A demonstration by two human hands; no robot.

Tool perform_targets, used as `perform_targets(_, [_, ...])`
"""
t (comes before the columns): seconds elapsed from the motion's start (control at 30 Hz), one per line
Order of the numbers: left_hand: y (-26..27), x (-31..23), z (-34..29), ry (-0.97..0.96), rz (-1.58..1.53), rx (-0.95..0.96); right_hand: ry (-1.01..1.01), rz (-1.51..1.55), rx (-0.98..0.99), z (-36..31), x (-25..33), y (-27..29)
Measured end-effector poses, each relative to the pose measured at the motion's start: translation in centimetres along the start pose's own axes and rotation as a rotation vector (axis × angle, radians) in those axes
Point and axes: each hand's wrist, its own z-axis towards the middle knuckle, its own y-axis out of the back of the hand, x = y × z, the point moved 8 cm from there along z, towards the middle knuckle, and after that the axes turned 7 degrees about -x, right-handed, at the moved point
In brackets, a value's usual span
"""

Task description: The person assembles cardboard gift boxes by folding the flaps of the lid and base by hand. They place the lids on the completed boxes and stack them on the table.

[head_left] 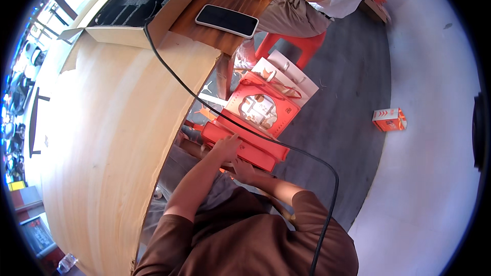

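Note:
A red gift bag (244, 152) is in front of my lap, with a dark red cord along its side. My left hand (227, 148) lies on its near left part, the fingers bent over the red surface. Just right of it and lower, my right hand (244, 170) touches the bag's near edge; its fingertips are mostly hidden. Beyond my hands is another red gift bag (287, 111), printed with a pale round picture. Paler pink bags (305, 83) with cord handles stand behind that one. A black cable (236, 123) crosses my view above the bags.
A wooden table (107, 117) fills the left side. On its far part are an open cardboard box (117, 37) and a phone (226, 21). A seated person (291, 13) is on a red stool (307, 46). A small orange-and-white carton (389, 120) rests by the right wall.

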Motion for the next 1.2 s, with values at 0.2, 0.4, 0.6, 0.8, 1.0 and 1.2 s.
perform_targets(0.2, [1.3,1.0,-1.4,-0.014,-0.145,-0.153,-0.047,-0.070,0.421,-0.9,-0.2,-1.3])
perform_targets(0.4, [-0.7,5.5,-2.8,0.310,-0.043,0.009,-0.194,0.086,-0.143,1.9,-1.4,17.6])
perform_targets(0.6, [-2.9,7.2,-4.8,0.382,-0.033,0.096,-0.176,-0.166,-0.091,1.3,-6.0,14.5])
perform_targets(0.8, [-2.6,5.1,-6.1,0.093,0.209,0.275,-0.167,-0.327,-0.044,0.9,-3.3,10.8])
perform_targets(1.0, [-5.5,6.3,-4.9,-0.170,0.375,0.090,-0.229,-0.317,0.005,2.1,-5.1,9.9])
perform_targets(1.2, [-5.4,5.8,-4.2,-0.299,0.459,-0.016,-0.243,-0.270,-0.102,3.3,-5.9,11.2])
